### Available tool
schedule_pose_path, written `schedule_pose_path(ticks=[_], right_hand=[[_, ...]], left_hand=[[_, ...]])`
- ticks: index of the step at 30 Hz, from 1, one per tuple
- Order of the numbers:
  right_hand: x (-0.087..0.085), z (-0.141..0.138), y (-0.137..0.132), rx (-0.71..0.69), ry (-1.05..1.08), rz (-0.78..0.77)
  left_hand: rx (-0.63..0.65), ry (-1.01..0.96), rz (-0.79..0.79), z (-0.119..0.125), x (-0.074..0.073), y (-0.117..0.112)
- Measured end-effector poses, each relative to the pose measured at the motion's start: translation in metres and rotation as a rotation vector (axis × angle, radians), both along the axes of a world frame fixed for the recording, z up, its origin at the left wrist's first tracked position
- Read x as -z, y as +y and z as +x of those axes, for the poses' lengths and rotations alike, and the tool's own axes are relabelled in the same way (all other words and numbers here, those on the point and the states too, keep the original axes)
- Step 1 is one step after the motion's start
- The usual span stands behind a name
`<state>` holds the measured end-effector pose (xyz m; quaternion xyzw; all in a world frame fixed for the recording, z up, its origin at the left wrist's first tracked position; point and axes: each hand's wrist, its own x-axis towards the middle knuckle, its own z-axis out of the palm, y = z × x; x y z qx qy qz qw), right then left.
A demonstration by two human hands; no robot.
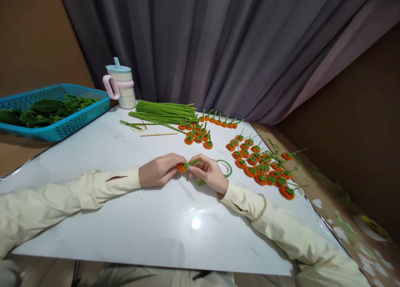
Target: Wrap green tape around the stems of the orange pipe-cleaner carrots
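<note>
My left hand [163, 169] is closed on a small orange pipe-cleaner pumpkin [181, 167] with a green top. The fingertips of my right hand [209, 173] pinch at its green stem [193, 162], close beside the left hand. A pale green strip [200, 182] hangs under the right hand; I cannot make out whether the fingers grip it. Just behind that hand lies a roll of green tape [230, 168], partly hidden by it. Many similar orange pumpkins [251, 171] with upright green stems stand to the right, and a smaller group [198, 138] sits farther back.
A bundle of green pipe cleaners [164, 109] lies at the back, with a thin wooden stick [158, 134] before it. A lidded cup [126, 89] stands back left beside a blue basket [65, 126] of green leaf-like pieces. Paper scraps [340, 233] lie beyond the white table's [125, 228] right edge.
</note>
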<state>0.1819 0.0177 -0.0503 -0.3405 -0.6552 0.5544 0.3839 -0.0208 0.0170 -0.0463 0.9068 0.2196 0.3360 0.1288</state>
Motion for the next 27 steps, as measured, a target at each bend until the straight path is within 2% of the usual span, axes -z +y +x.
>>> schedule_pose_path(ticks=[17,27], right_hand=[[-0.0006,-0.0006,-0.0002,0.025,-0.017,0.001],[-0.0032,-0.0001,0.0002,0.020,-0.030,0.019]], left_hand=[[0.020,0.019,-0.015,-0.0016,0.0028,0.0009],[0.115,0.018,-0.008,-0.0017,0.0034,0.0024]])
